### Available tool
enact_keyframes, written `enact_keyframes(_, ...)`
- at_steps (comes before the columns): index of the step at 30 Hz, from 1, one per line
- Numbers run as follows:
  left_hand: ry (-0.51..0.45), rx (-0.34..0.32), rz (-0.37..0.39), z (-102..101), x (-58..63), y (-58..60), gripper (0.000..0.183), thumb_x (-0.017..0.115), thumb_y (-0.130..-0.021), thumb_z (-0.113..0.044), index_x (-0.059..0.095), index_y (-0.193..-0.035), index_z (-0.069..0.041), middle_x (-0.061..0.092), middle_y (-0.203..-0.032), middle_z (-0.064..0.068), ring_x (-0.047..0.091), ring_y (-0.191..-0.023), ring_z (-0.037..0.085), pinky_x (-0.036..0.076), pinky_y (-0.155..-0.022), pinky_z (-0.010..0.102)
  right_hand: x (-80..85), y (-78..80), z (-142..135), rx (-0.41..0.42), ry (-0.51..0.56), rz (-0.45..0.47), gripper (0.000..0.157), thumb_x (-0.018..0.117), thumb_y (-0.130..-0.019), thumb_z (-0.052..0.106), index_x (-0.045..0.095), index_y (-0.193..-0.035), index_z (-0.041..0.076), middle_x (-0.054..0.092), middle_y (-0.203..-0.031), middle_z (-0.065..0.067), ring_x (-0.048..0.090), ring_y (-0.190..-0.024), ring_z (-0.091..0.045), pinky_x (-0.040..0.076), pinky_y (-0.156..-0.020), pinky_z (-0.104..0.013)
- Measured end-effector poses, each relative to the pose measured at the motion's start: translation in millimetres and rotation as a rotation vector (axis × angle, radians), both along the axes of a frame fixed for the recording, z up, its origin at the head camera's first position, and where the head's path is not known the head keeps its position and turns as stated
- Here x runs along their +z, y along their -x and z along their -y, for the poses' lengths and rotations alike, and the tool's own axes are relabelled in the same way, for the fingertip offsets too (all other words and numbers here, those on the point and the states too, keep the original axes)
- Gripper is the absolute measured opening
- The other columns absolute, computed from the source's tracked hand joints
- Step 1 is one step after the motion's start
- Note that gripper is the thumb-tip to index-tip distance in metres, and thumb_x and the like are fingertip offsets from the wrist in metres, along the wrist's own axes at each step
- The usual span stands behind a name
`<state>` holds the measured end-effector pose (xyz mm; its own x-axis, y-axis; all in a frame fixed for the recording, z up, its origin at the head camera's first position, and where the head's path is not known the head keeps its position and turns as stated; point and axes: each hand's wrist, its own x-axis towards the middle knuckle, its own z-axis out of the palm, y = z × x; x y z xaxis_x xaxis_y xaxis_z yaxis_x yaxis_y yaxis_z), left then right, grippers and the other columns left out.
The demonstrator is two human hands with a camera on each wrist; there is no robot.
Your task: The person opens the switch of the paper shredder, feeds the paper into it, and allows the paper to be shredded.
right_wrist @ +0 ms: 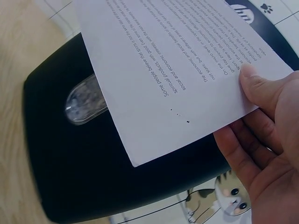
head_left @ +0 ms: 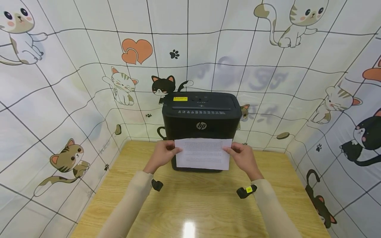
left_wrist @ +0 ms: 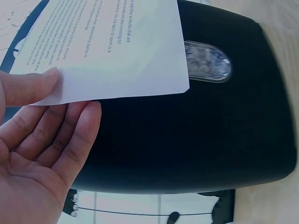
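A white printed sheet of paper [head_left: 203,153] hangs in front of a black HP shredder [head_left: 201,115] that stands at the back of the wooden table [head_left: 196,205]. My left hand [head_left: 162,154] pinches the sheet's left edge, thumb on top and fingers behind, as the left wrist view shows on the paper [left_wrist: 103,46]. My right hand [head_left: 243,156] pinches the right edge the same way; the sheet [right_wrist: 187,70] covers part of the shredder's front window [right_wrist: 84,99]. The shredder's feed slot [head_left: 201,107] on top lies above the sheet.
A cat-patterned cloth [head_left: 59,99] walls in the table on the left, back and right. The shredder's clear bin window [left_wrist: 205,61] shows shredded scraps inside. Bare tabletop lies between me and the shredder.
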<state>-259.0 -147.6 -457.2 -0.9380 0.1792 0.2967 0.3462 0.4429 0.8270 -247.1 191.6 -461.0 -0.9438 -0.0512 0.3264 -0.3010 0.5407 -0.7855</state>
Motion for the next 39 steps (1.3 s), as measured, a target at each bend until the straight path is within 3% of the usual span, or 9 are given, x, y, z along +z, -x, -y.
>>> enact_keyframes(6,0.018,0.007,-0.045,0.6,21.5,2.5,0.006,0.078,-0.088,-0.012,0.081,-0.091,-0.007,0.079,-0.082,0.006,0.063,-0.064,0.013,0.046,-0.058,0.026,19.0,2.7,-0.6,0.013,0.005,-0.048,0.019,0.076,-0.094,0.032,0.080,-0.098,0.014,0.076,-0.086,-0.006,0.051,-0.068,-0.015,0.033,-0.054,-0.025)
enact_keyframes(13,0.035,0.010,-0.087,-1.0,45.6,6.4,0.008,0.077,-0.089,-0.011,0.081,-0.095,-0.008,0.079,-0.087,0.006,0.064,-0.064,0.015,0.045,-0.058,0.027,43.3,5.3,-2.6,0.003,-0.002,-0.064,0.026,0.075,-0.094,0.037,0.080,-0.103,0.013,0.079,-0.094,-0.007,0.061,-0.074,-0.017,0.045,-0.063,-0.024)
enact_keyframes(20,0.038,0.030,-0.158,-3.2,73.5,9.8,0.005,0.077,-0.088,-0.012,0.080,-0.087,-0.008,0.078,-0.079,0.006,0.064,-0.062,0.018,0.043,-0.056,0.027,66.3,9.3,-4.2,-0.006,0.002,-0.090,0.026,0.074,-0.094,0.038,0.079,-0.103,0.015,0.079,-0.095,-0.007,0.056,-0.075,-0.018,0.041,-0.064,-0.026)
enact_keyframes(26,0.033,0.041,-0.176,-3.0,92.9,10.9,0.006,0.076,-0.088,-0.011,0.081,-0.091,-0.007,0.078,-0.082,0.007,0.066,-0.064,0.018,0.044,-0.057,0.027,88.0,12.6,-3.4,0.009,0.010,-0.132,0.028,0.074,-0.094,0.041,0.080,-0.100,0.015,0.078,-0.092,-0.009,0.049,-0.064,-0.015,0.034,-0.057,-0.029)
enact_keyframes(32,0.038,0.043,-0.182,-1.9,115.7,13.0,0.010,0.075,-0.090,-0.012,0.080,-0.096,-0.006,0.079,-0.087,0.009,0.070,-0.070,0.025,0.044,-0.058,0.029,112.8,13.6,-1.4,-0.001,-0.029,-0.135,0.030,0.071,-0.095,0.045,0.079,-0.100,0.016,0.078,-0.096,-0.008,0.053,-0.072,-0.015,0.039,-0.064,-0.028)
enact_keyframes(39,0.039,0.053,-0.221,0.9,147.1,20.3,0.008,0.076,-0.090,-0.013,0.080,-0.093,-0.007,0.079,-0.087,0.009,0.065,-0.069,0.018,0.041,-0.059,0.028,142.2,19.1,0.9,-0.009,-0.020,-0.163,0.031,0.072,-0.094,0.046,0.079,-0.097,0.015,0.078,-0.095,-0.004,0.055,-0.071,-0.020,0.037,-0.062,-0.029)
